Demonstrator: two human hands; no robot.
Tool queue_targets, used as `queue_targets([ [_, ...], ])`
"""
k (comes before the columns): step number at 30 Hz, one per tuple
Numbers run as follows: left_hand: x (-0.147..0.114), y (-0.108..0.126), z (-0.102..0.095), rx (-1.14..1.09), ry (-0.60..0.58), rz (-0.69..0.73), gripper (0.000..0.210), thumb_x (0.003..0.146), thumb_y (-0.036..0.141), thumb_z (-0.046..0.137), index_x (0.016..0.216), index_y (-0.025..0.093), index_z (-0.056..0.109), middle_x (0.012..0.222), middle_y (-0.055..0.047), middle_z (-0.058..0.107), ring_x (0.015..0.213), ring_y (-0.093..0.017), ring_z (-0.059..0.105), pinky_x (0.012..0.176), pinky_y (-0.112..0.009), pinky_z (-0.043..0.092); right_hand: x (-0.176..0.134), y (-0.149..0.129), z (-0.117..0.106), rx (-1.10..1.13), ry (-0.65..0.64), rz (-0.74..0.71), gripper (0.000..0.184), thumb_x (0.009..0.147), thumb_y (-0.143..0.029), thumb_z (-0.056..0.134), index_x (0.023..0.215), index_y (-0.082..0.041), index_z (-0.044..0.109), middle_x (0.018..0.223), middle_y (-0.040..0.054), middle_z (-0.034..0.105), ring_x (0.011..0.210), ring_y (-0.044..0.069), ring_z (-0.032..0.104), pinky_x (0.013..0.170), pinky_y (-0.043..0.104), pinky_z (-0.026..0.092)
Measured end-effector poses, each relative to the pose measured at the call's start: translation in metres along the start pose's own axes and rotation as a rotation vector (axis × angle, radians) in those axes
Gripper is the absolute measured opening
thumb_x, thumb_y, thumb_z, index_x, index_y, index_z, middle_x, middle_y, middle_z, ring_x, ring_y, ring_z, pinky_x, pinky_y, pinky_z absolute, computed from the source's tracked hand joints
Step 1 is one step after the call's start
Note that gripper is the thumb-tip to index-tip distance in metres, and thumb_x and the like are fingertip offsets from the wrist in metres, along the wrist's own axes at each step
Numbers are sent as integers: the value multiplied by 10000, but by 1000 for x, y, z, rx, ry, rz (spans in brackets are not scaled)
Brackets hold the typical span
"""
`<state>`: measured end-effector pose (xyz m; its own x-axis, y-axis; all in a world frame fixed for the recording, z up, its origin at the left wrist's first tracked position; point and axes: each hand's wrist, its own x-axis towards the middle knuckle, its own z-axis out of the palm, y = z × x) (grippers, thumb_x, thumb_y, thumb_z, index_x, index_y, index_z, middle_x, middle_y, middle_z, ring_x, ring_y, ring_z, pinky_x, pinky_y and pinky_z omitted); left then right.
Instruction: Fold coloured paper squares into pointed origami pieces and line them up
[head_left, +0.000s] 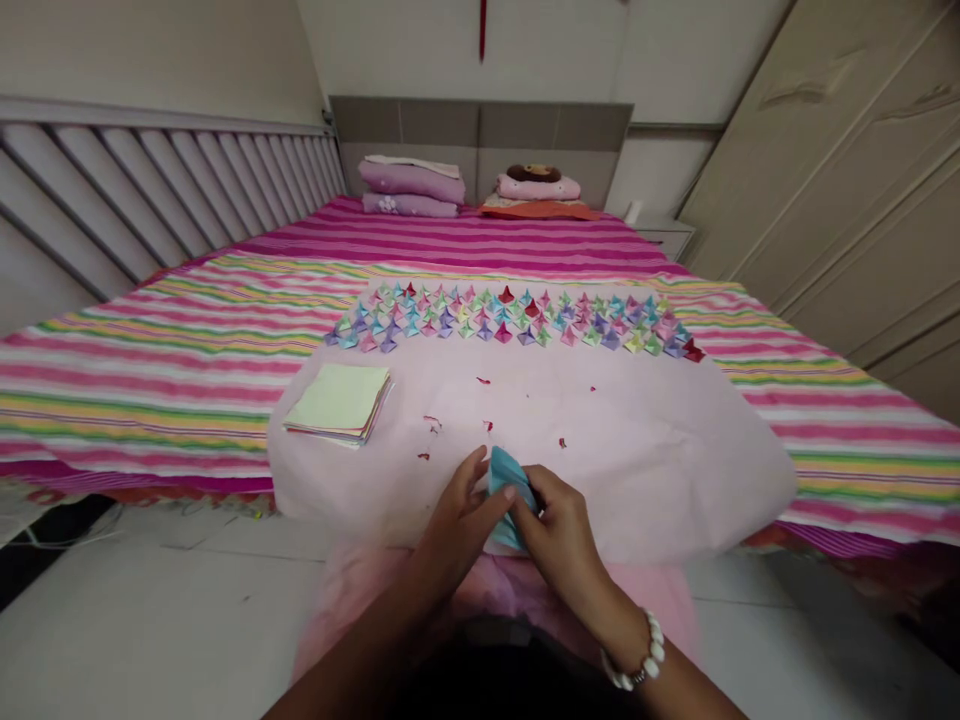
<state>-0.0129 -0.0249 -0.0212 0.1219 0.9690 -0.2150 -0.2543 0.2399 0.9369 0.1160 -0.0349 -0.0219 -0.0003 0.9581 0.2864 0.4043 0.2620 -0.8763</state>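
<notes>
- I have two bare hands in the head view, both on one piece of blue paper [508, 468], which sits at the near edge of the pale pink mat [645, 450].
- Left hand [456, 512]: I see its thumb pressed on the front of the paper, fingers at its far side.
- Right hand [559, 512]: I read thumb and bent fingers pinching the paper's right side; one white beaded bracelet [654, 645] circles that wrist.
- One stack of square paper [339, 398] lies to the left on the mat, pale green sheet uppermost; I cannot count its layers.
- I count six small red scraps [562, 442] scattered beyond the hands, plus a speck or so.
- Folded paper pieces [503, 332] stand in several crowded rows along the far side, dozens of them, too packed for my exact count.
- Two piles of folded bedding [412, 180] rest by the headboard [420, 122].
</notes>
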Motion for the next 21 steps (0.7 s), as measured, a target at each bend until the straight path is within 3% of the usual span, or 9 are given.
queue_targets([
  [4,3,-4,-4,89,10,-35,668,715,168,670,1351,125,470,1330,-176,588,1196,-294,581,1036,-440,436,1,3,0,-13,8,-13,165,829,-137,558,915,-196,686,785,20,664,656,160,584,596,263,450],
  [9,3,-3,-7,331,30,131,594,700,47,568,1287,143,569,1326,-126,616,1276,-265,525,1113,-436,366,1,5,0,-14,41,-124,334,789,-38,524,998,-233,698,860,31,645,741,175,596,654,284,484],
  [12,2,2,-5,392,51,162,543,688,25,533,1203,163,640,1255,-96,670,1226,-261,572,1091,-438,399,0,2,0,-4,92,-176,362,771,-18,508,977,-236,709,872,39,624,754,177,594,643,288,495],
  [17,7,4,-7,209,6,83,506,625,11,541,1087,164,679,1136,-88,728,1069,-256,670,944,-404,522,3,6,-2,66,142,-145,322,758,-31,526,910,-226,733,866,47,649,765,180,624,646,289,505],
  [21,11,8,-8,87,-39,36,471,604,34,585,1046,156,693,1066,-85,751,981,-241,701,845,-355,546,7,13,-4,202,127,-82,332,725,-49,542,878,-247,760,897,46,683,809,185,645,680,291,510],
])
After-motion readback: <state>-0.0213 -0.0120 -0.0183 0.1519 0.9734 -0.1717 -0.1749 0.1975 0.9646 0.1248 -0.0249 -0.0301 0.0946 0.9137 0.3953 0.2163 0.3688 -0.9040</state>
